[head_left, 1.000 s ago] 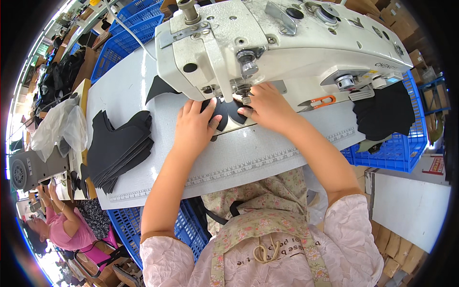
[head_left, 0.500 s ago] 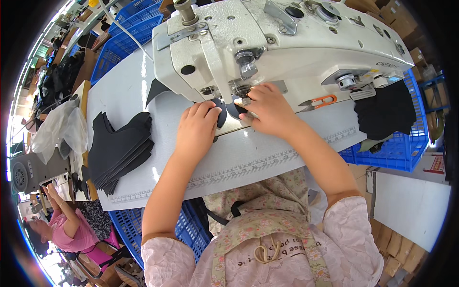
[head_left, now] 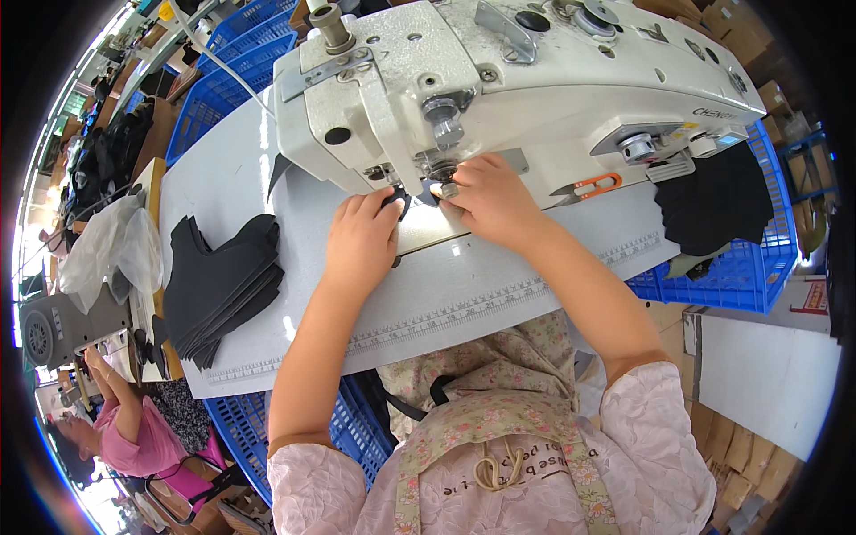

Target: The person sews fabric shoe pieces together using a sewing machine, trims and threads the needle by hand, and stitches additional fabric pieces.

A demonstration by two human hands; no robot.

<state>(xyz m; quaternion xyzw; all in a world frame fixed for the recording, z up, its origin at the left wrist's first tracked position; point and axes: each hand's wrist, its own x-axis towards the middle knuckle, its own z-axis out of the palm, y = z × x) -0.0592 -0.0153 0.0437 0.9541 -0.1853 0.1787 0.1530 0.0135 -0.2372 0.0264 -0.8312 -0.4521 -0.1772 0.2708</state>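
A white sewing machine [head_left: 392,107] stands over the table, its needle area between my two hands. My left hand [head_left: 364,234] lies just left of the presser foot, fingers bent and pressing on a dark fabric piece [head_left: 404,210]. On the other side, my right hand [head_left: 486,201] pinches the same fabric's edge close to the foot. Most of this fabric is hidden by the hands and machine head; a dark corner [head_left: 279,171] shows behind the head at left. A stack of black cut fabric pieces [head_left: 218,281] lies to the left of my left forearm.
Orange-handled thread snips [head_left: 593,185] lie beside the machine base. A printed ruler strip [head_left: 446,323] runs along the table's near edge. More black pieces [head_left: 718,201] rest over a blue crate [head_left: 758,276] at right. At far left sits another person [head_left: 134,428].
The dark fabric has slid away under the presser foot, so less shows between my hands. Both hands keep their grip beside the foot, and the view has shifted slightly.
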